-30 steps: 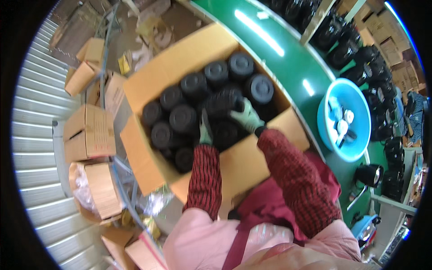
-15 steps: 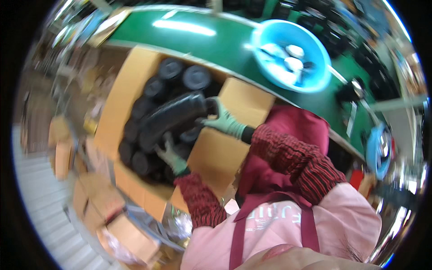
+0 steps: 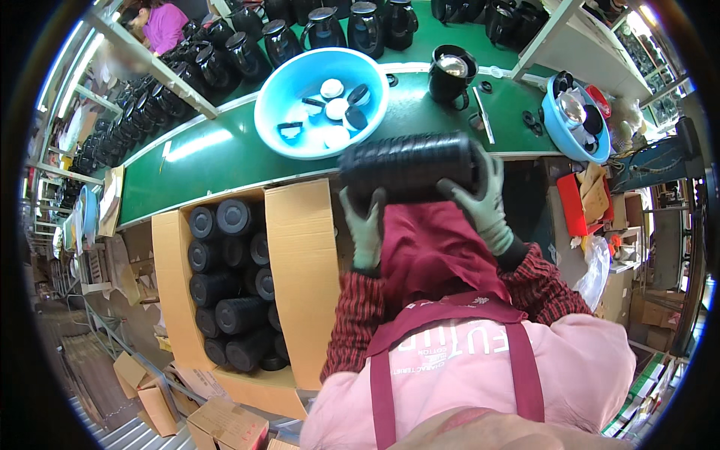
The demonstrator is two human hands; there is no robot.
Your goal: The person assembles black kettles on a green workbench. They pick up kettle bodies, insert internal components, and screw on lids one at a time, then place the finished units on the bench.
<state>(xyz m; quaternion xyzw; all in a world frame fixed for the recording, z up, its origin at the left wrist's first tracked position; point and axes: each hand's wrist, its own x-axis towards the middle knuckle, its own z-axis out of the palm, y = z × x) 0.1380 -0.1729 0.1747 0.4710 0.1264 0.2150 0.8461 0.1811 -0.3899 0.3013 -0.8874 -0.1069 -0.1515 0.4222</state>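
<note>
A long black ribbed cylinder [image 3: 405, 166], which looks like a stack of round plastic parts, lies sideways between my gloved hands above my lap. My left hand [image 3: 365, 229] grips its left end from the near side. At the other end, my right hand [image 3: 482, 202] wraps round the cylinder with fingers on the end face. Both gloves are pale green with dark fingertips. To the left stands an open cardboard box [image 3: 302, 262] holding several similar black cylinders [image 3: 240, 315] with round ends.
A green workbench [image 3: 225, 161] runs across in front. On it stand a blue basin [image 3: 274, 144] with white and black parts, a black jug [image 3: 450, 81] and rows of jugs [image 3: 322, 31]. Another blue basin [image 3: 553, 124] and a red bin [image 3: 574, 206] are right. A co-worker [image 3: 161, 28] is far left.
The black cylinder has come out of the cardboard box and moved right, in both hands, to the bench's near edge. The view has swung right.
</note>
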